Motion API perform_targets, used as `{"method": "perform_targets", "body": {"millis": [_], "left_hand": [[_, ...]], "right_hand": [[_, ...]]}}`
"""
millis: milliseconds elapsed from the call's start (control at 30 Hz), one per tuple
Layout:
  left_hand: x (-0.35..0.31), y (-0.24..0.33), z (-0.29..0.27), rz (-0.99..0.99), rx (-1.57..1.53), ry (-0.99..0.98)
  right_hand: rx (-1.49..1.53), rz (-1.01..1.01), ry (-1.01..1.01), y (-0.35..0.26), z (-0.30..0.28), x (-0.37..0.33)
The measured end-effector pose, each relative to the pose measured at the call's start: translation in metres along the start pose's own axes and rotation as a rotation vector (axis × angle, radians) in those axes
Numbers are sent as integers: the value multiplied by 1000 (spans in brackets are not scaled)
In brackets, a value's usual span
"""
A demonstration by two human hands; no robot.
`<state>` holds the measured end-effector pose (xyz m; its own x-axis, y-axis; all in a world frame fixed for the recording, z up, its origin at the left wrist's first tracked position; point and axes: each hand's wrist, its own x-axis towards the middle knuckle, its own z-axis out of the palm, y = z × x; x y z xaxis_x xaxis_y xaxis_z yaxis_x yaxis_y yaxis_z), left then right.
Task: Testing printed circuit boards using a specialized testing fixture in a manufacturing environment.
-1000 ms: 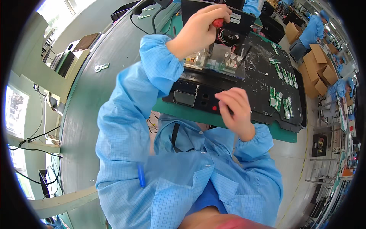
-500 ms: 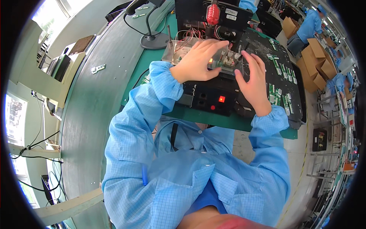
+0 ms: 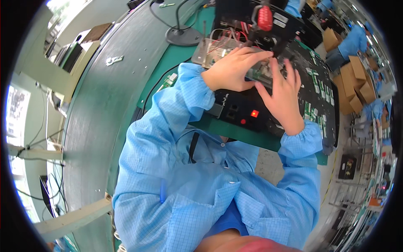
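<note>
Hands are close together in front of me, over a clear plastic case (image 3: 210, 49) full of small parts. The case sits on the far side of a black box (image 3: 231, 98), near the middle of my table. My left hand (image 3: 235, 69) comes over the case from the left, with the thumb wide apart from the pointing finger. My right hand (image 3: 284, 95) comes in from the near right, and its thumb and fingers are spread wide too. The tips of the two hands are near each other, and small pale parts show between them. I cannot tell if my fingertips touch those parts, because that spot is blurry. On the near side of the black box, a small red light (image 3: 254, 113) glows, with a round red button (image 3: 243, 122) just beside it. Red and white wires (image 3: 239, 35) stick up behind my left hand, and a fat red handle (image 3: 265, 19) stands farther away. A round dark stand (image 3: 182, 37) is at the far left. Over on the right, green boards (image 3: 322, 91) lie in rows on a black sheet. One more green board (image 3: 168, 82) lies just left of my left sleeve.
</note>
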<state>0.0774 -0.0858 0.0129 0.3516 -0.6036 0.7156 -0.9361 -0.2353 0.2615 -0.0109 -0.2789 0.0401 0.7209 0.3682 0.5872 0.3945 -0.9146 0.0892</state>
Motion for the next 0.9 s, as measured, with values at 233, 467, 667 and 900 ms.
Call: {"method": "perform_targets", "body": {"millis": [233, 467, 667, 900], "left_hand": [[1, 3, 2, 14, -64, -3], [-2, 2, 5, -69, -71, -16], [-2, -3, 8, 34, -78, 0], [-3, -1, 5, -19, -106, 46]], "right_hand": [[118, 33, -18, 7, -9, 14], [-30, 105, -126, 15, 6, 1], [112, 159, -124, 2, 4, -7], [114, 126, -3, -5, 3, -8]]}}
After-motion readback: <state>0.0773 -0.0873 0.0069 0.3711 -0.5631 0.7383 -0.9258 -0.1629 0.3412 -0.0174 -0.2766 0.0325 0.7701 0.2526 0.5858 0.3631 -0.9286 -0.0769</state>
